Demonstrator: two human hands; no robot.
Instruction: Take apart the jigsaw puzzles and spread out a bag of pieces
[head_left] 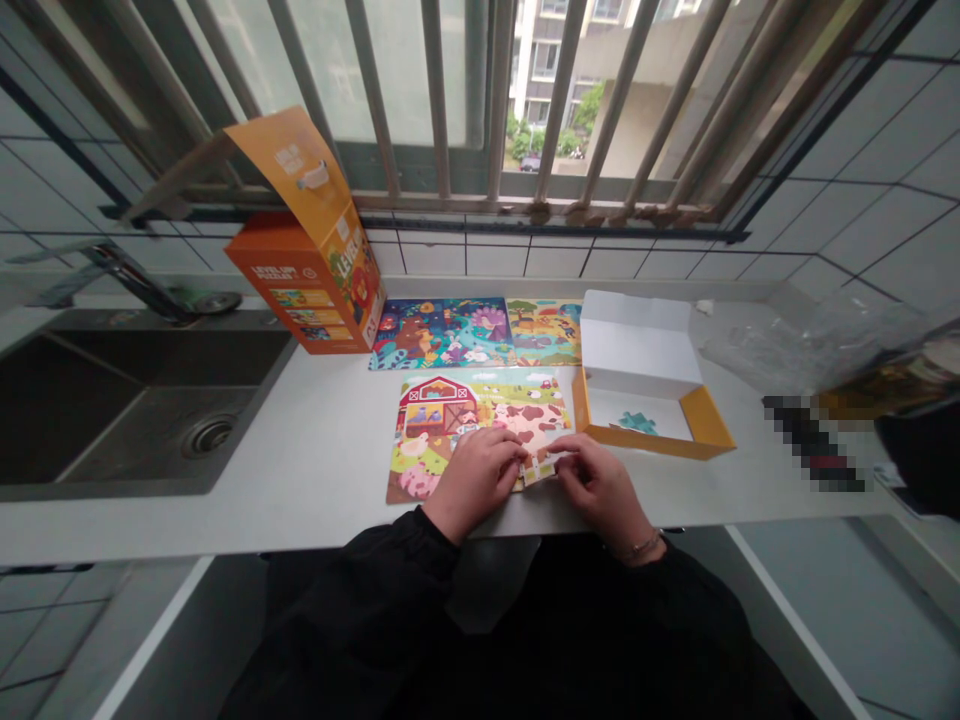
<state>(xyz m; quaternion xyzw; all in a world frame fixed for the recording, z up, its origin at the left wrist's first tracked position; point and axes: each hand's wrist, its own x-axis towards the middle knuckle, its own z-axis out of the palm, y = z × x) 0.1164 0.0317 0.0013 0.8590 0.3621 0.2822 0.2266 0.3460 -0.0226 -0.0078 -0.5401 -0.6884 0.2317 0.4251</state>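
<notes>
A farm jigsaw puzzle (439, 420) with a red barn, a cow and a pig lies on the counter in front of me. At its lower right corner is a puzzle piece (540, 470), slightly tilted, between my two hands. My left hand (480, 478) rests over the puzzle's lower edge, its fingers closed on the piece's left side. From the right, my right hand (600, 485) pinches the same piece with thumb and forefinger. My fingers hide part of the piece and the cow's lower part.
Behind lie a dark blue animal puzzle (450, 333) and a yellow savanna puzzle (547, 333). An open yellow box (649, 438) on the right holds teal pieces (637, 422). An orange puzzle box (300, 290) stands beside the sink (247, 400). Clear plastic (780, 345) lies far right.
</notes>
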